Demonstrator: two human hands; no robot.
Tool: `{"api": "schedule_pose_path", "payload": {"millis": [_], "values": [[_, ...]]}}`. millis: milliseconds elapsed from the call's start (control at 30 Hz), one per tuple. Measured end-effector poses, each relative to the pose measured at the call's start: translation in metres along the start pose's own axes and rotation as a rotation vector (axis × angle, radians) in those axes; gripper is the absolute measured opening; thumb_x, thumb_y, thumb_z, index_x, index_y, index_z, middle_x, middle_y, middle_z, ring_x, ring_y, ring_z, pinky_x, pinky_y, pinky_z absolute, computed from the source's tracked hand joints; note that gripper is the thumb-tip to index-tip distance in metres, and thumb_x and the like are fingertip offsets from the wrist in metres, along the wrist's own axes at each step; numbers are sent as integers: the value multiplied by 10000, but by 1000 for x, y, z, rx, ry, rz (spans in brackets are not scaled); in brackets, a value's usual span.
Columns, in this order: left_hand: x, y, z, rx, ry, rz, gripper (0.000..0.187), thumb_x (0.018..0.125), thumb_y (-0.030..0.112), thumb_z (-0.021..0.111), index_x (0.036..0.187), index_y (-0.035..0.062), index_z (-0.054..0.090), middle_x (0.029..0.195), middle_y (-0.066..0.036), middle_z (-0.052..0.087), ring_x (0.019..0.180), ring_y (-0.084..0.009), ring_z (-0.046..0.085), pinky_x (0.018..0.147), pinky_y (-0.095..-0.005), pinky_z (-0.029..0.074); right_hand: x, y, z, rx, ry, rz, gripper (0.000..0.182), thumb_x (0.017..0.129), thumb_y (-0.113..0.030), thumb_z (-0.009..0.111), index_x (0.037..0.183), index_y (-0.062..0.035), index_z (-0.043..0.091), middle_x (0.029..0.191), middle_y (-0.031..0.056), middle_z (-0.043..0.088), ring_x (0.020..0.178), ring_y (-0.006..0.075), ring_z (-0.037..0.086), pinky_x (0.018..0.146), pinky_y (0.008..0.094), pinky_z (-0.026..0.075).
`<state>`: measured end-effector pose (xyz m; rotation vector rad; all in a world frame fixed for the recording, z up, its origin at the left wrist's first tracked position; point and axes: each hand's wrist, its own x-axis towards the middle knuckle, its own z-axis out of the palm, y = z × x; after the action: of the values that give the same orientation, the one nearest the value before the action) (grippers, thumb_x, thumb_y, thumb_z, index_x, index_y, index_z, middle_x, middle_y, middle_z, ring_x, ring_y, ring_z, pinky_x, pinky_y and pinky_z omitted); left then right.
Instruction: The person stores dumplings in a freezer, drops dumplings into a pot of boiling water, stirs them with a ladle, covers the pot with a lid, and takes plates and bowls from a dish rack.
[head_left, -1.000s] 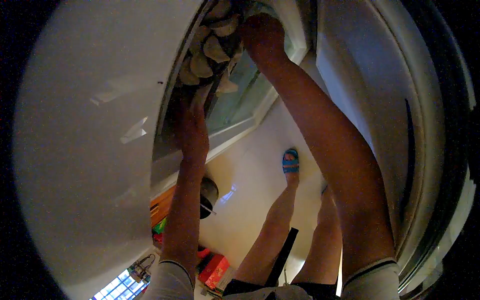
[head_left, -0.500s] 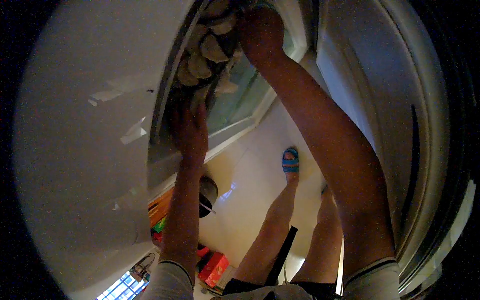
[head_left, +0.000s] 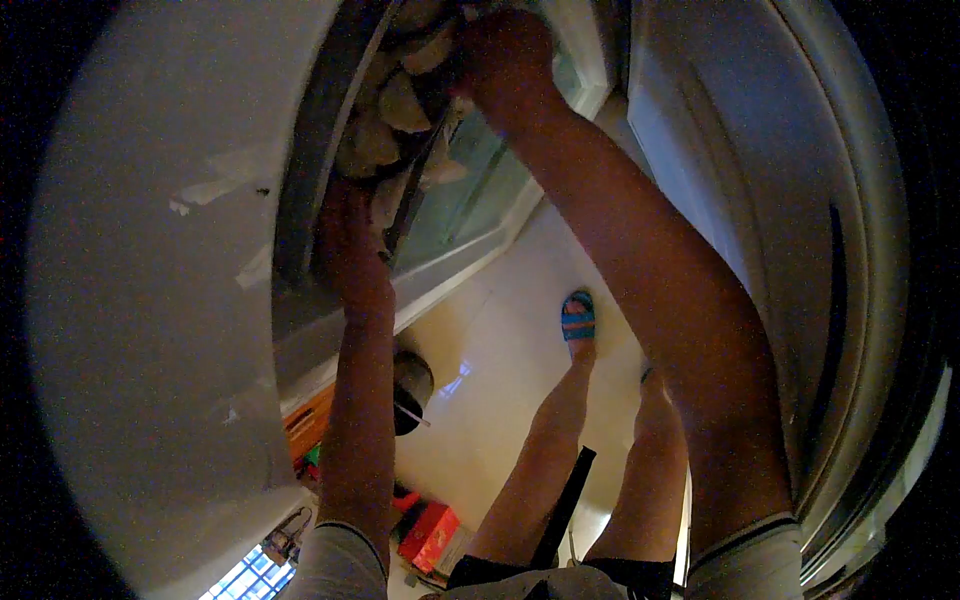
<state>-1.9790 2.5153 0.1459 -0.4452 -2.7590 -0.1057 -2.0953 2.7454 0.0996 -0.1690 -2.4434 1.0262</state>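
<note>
Dark tray [head_left: 413, 190] with pale pieces [head_left: 403, 103] lies lengthwise from left hand [head_left: 350, 235], at its near end, to beside right hand [head_left: 510, 60]; how closed each grip is, I cannot tell.

Grey sleeves [head_left: 345, 562], 1 blue sandal [head_left: 578, 316]
</note>
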Motion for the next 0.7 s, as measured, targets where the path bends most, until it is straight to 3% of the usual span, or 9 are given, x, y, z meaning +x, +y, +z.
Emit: {"api": "schedule_pose_path", "payload": {"millis": [67,167,267,333,400,533,633,700], "values": [[-6,2,4,32,-15,-1,318,967,95,469,1258,-22,526,1312,-209,521,1214,-360,490,1048,-407,371,-12,2,1,125,87,-47,454,750,-320,746,1002,42,639,992,204,612,926,345,577,850,395,480],[-14,43,-14,-146,43,-119,324,948,90,505,1249,-30,525,1303,-212,526,1214,-363,482,1052,-405,360,-24,-19,-47,122,-149,161,510,743,-342,751,1044,47,621,1039,219,605,979,354,570,869,396,476],[-41,66,-16,-229,176,-121,372,925,104,557,1266,-36,506,1293,-220,528,1210,-378,475,1050,-423,353,-29,-22,-65,505,-225,468,564,752,-333,743,1148,37,583,1101,227,590,1039,357,555,928,418,452],[-73,52,6,-165,101,-122,425,912,126,593,1288,-39,486,1291,-227,527,1206,-391,473,1050,-443,346,-34,-19,-62,206,-280,364,602,773,-319,727,1228,26,535,1160,224,573,1081,360,541,967,424,430],[-82,41,17,-238,67,-178,445,911,135,600,1303,-36,475,1295,-230,521,1207,-399,469,1055,-455,337,-37,-18,-51,21,-282,274,552,786,-297,700,1216,9,538,1137,212,586,1053,359,556,953,431,434],[-64,40,15,-254,117,-41,456,922,157,592,1314,-38,462,1305,-239,509,1221,-408,455,1062,-460,329,-26,-18,-20,-131,-177,134,289,800,-237,629,1011,-41,649,926,167,672,860,347,646,817,443,494],[-51,44,5,-206,70,-20,467,930,173,579,1325,-39,449,1321,-247,493,1238,-420,440,1064,-460,330,-15,-15,-7,-235,-129,44,228,813,-192,594,967,-41,668,855,160,694,794,355,668,770,467,512],[-53,42,-1,-195,19,-28,482,932,189,575,1334,-40,439,1339,-253,476,1250,-431,426,1070,-461,323,-20,-17,-10,84,-138,136,220,831,-172,572,971,-26,658,840,170,691,785,362,668,748,478,517]]}}
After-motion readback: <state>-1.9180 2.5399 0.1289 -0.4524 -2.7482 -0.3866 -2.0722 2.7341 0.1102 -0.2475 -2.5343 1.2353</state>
